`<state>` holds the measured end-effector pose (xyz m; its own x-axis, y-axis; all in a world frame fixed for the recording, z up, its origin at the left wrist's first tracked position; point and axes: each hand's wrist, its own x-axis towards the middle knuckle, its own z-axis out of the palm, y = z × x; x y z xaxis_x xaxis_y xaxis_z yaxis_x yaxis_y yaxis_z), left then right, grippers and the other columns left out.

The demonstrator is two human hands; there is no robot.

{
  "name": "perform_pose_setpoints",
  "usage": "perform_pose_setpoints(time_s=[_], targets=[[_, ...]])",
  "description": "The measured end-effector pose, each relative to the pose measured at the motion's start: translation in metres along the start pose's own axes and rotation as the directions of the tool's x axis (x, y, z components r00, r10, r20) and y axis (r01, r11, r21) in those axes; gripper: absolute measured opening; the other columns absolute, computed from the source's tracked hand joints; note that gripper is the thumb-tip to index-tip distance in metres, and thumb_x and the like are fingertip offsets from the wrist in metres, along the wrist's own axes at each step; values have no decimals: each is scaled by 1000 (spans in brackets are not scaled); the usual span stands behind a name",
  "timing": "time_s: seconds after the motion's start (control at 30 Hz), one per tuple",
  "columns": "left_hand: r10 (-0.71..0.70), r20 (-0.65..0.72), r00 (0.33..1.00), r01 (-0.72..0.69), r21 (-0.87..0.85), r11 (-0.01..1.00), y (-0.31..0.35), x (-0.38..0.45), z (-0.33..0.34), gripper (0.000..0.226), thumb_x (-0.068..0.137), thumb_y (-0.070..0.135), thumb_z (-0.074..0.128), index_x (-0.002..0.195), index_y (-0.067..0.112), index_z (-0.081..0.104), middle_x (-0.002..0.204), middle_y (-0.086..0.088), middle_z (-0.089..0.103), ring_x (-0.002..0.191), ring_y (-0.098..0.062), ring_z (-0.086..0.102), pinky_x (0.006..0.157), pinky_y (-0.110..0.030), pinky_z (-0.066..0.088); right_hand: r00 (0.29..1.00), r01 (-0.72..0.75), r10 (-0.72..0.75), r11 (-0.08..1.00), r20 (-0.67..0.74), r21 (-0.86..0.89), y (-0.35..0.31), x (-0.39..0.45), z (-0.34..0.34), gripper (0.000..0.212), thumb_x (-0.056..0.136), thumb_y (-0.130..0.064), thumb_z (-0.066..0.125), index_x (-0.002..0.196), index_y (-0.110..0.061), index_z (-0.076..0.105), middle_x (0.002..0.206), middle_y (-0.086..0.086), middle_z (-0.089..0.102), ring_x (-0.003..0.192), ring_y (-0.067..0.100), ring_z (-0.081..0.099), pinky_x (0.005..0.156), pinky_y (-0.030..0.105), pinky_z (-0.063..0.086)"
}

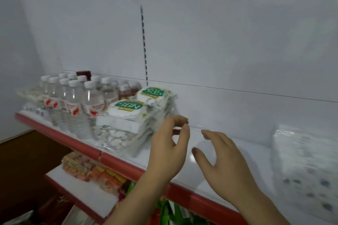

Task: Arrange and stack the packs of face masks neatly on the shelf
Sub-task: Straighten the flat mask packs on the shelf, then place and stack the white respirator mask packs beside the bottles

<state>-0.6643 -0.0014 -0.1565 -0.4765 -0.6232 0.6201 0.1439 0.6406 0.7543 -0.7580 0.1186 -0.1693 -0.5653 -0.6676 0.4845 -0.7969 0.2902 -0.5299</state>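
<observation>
Head view: a white shelf (228,144) with a red front edge runs from the left down toward the lower right, backed by a white wall panel (201,33) with a slotted upright (144,45).

The mask packs (139,115) sit in untidy stacks on the shelf, left of the middle. The two top packs show green N95 labels; the front one's label reads upside down. A white box (118,124) lies wedged among the packs, beneath the front labelled pack. Clear packs lie lower at the front of the pile, near the shelf edge.

The left hand (170,144) reaches in from below, its fingers (180,119) loosely curled and slightly apart, right at the right side of the stacks; I cannot tell whether they touch the packs. It grips nothing visible. The right hand (223,153) hovers over the bare shelf just right of the left hand, fingers spread and relaxed, holding nothing.

Water bottles (73,100) with white caps stand in a cluster left of the packs, touching or just beside them. Behind these are small brownish bottles (128,89) and a dark red lid (83,74). A blurred wrapped bundle (303,160) stands at the shelf's right end, well apart from the masks. On the lower shelf (76,186), orange and yellow snack packets (93,171) lie in a row.
</observation>
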Motion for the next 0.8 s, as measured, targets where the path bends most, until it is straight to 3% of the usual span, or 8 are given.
perform_pose_setpoints(time_s=[0.13,0.23,0.33,0.4,0.53,0.67,0.73,0.8], targets=[[96,-94,991,-68,259,964,-33,27,-71,18,99,20,52,112,26,63,110,14,64,101,-2,60,79,-26,52,978,-203,181,939,102,278,-48,36,45,50,91,-53,58,135,-33,52,113,-20,62,105,-2,57,94,25,47],[52,-116,992,7,455,891,-62,54,-121,42,91,1,51,127,21,59,128,4,58,118,-16,53,97,-36,49,936,-341,270,860,228,380,-78,66,79,57,87,-62,57,132,-28,56,108,-16,62,102,7,62,97,33,50],[-58,12,998,37,637,770,-92,72,-159,63,85,0,55,145,14,46,150,-4,44,141,-23,34,118,-42,31,890,-453,353,748,288,485,-105,97,104,51,84,-63,59,111,-21,69,95,-7,68,87,13,67,87,37,57],[-92,127,988,-21,688,725,-110,76,-173,64,87,14,62,148,17,42,155,-3,39,145,-23,30,120,-43,28,842,-540,429,658,328,524,-123,115,114,48,85,-58,64,104,-14,71,80,0,65,69,17,62,66,32,54],[-6,146,989,-79,565,821,-125,80,-184,48,95,28,64,140,22,50,142,7,52,127,-14,48,99,-30,43,802,-593,505,604,321,533,-141,138,126,38,80,-51,74,102,-21,68,75,2,63,56,17,55,51,26,43],[-27,69,997,4,309,951,-127,87,-194,46,95,5,54,137,25,51,131,10,58,117,-4,51,92,-14,40,788,-603,534,564,307,565,-142,139,113,26,85,-28,75,104,-12,69,81,5,71,60,19,64,51,26,51],[-35,50,998,18,297,955,-130,90,-197,52,93,-4,50,137,23,51,131,8,58,114,-2,51,96,-16,43,781,-598,552,523,293,607,-135,134,99,23,85,-23,75,105,-11,71,91,6,73,72,19,69,55,31,59],[-26,60,998,3,349,937,-134,92,-197,46,95,4,53,139,21,51,135,6,58,115,-3,51,98,-23,45,772,-591,567,471,289,655,-126,127,86,19,85,-19,73,102,-10,72,90,8,74,72,19,70,56,34,59]])
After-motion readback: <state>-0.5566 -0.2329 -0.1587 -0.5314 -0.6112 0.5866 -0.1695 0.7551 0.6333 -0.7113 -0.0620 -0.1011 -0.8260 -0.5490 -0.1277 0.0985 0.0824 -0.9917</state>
